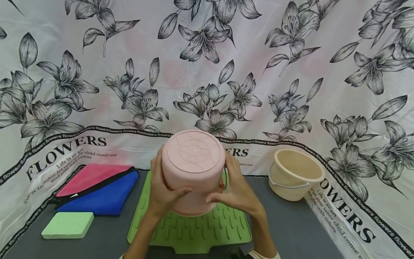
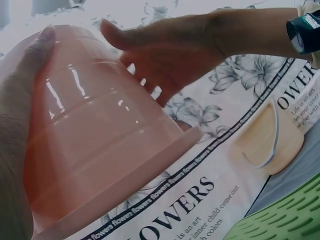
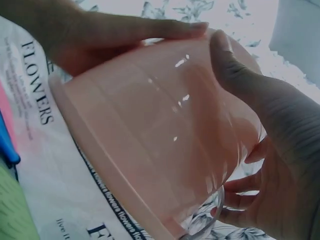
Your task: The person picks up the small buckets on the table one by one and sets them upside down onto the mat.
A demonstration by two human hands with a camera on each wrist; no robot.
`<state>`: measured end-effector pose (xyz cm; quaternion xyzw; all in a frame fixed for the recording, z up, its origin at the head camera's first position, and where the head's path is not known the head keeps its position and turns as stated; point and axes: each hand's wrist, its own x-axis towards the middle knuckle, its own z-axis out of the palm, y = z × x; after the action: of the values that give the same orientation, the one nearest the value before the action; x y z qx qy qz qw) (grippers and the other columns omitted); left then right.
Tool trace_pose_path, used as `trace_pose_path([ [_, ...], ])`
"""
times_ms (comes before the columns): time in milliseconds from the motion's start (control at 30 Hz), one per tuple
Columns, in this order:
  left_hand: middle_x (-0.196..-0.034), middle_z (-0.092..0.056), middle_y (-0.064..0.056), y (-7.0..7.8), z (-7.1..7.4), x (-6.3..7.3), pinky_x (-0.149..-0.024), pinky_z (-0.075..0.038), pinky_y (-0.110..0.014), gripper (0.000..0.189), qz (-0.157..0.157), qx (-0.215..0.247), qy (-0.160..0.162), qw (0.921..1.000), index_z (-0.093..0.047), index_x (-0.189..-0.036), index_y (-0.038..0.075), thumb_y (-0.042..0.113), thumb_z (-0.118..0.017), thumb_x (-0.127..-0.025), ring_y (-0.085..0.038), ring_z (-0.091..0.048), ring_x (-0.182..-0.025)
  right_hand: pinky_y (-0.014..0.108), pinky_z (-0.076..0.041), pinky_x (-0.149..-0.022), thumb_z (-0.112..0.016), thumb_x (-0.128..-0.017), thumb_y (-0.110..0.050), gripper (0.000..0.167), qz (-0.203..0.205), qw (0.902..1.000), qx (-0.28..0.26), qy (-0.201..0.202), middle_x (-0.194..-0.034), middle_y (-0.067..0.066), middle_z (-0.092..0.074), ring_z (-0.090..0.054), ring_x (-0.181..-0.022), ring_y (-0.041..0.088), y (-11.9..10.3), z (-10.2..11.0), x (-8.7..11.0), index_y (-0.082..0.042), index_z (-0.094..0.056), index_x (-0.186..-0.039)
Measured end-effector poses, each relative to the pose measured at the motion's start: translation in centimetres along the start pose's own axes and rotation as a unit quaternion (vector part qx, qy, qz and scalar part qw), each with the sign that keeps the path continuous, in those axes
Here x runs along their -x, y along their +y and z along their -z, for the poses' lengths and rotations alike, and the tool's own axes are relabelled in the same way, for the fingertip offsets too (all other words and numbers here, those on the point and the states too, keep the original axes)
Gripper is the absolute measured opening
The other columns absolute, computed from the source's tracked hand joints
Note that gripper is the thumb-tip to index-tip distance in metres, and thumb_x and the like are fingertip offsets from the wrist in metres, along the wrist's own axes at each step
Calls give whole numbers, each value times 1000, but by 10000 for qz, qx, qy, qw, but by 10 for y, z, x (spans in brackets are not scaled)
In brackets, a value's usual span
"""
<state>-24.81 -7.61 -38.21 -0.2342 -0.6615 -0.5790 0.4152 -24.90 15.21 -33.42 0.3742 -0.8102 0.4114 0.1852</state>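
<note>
A pink plastic bucket (image 1: 194,169) is held up in both hands, tipped so its round base with an embossed flower faces the head camera. My left hand (image 1: 161,189) grips its left side, thumb across the near wall. On the opposite side my right hand (image 1: 235,185) holds the bucket, its thumb also on the near wall. In the right wrist view the thin bucket handle (image 3: 216,212) hangs by the right fingers. The wide rim (image 2: 125,187) points away and down, and the inside is hidden. Beneath it in the head view is a green ridged mat (image 1: 194,230).
To the right stands a cream bucket (image 1: 295,174) with a pale handle. On the left lie a pink and blue folded cloth or pouch (image 1: 100,190) and a light green sponge block (image 1: 68,225). A flower-printed sheet (image 1: 207,72) hangs behind the dark grey tabletop (image 1: 291,230).
</note>
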Motion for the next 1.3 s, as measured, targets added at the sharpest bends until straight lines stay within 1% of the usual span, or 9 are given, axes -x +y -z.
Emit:
trace_pose_path([
  [100, -148, -42, -26, 1, 1, -1, -103, -43, -23, 128, 62, -44, -85, 9999, -24, -167, 16, 83, -74, -70, -12, -42, -130, 75, -29, -120, -83, -62, -77, 138, -7, 9999, -151, -45, -171, 7, -27, -25, -155, 32, 3, -3, -3, -30, -10, -169],
  [233, -153, -35, -28, 1, 3, -1, -103, -41, -27, 129, 122, -70, -383, 9992, -15, -169, 15, 86, -65, -74, -13, -36, -132, 71, -28, -121, -101, -58, -49, 146, -17, 9985, -553, 45, -170, 3, -25, -22, -153, 28, 8, -9, -7, -30, -7, -169],
  [400, -157, -31, -23, 0, 21, -4, -104, -45, -44, 117, 366, -331, -1014, 9936, -10, -170, 21, 85, -55, -83, -20, -34, -137, 71, -28, -122, -105, -57, -17, 152, -154, 9949, -996, -14, -171, 8, -19, -25, -156, 32, 17, -20, -6, -32, -2, -169],
  [533, -159, -32, -19, 3, 43, -11, -103, -50, -55, 103, 672, -457, -1554, 9845, -13, -169, 27, 62, -71, -92, -26, -39, -140, 70, -33, -121, -104, -62, -20, 146, -262, 9932, -1135, -10, -169, 11, -25, -33, -154, 36, 21, -26, -7, -32, -5, -168],
  [700, -161, -35, -17, -1, 70, -19, -88, -63, -31, 114, 1151, -548, -2167, 9679, -12, -169, 33, 26, -89, -85, -33, -53, -132, 64, -43, -117, -102, -66, -22, 141, -318, 9867, -1560, -332, -168, 7, -29, -34, -154, 34, 27, -36, -13, -34, -5, -168],
  [933, -165, -31, -21, -8, 90, -23, -87, -63, -47, 118, 1558, -881, -2735, 9451, -4, -169, 29, 31, -88, -86, -47, -58, -130, 62, -33, -124, -101, -64, -11, 143, -229, 9851, -1573, -660, -168, -1, -31, -37, -151, 28, 42, -59, -17, -35, -5, -168],
  [1067, -163, -40, -23, -10, 99, -23, -91, -61, -50, 122, 1744, -1321, -2783, 9352, -3, -170, 21, 32, -90, -84, -43, -63, -130, 56, -44, -119, -99, -68, -13, 141, -381, 9803, -1745, -840, -171, 0, -22, -30, -156, 29, 47, -71, -20, -36, -3, -168],
  [1133, -160, -46, -23, -12, 102, -22, -94, -61, -54, 122, 1821, -1373, -2787, 9329, -7, -170, 19, 30, -91, -82, -42, -65, -130, 56, -49, -115, -98, -71, -14, 139, -463, 9769, -1865, -934, -173, 3, -16, -26, -158, 32, 49, -76, -20, -36, -1, -168],
  [1300, -156, -49, -25, -19, 106, -18, -96, -61, -57, 116, 1904, -1055, -2772, 9358, -16, -169, 15, 25, -92, -81, -48, -65, -129, 63, -43, -118, -96, -73, -12, 136, -506, 9777, -1788, -983, -173, 6, -17, -26, -159, 35, 54, -85, -17, -34, -1, -168],
])
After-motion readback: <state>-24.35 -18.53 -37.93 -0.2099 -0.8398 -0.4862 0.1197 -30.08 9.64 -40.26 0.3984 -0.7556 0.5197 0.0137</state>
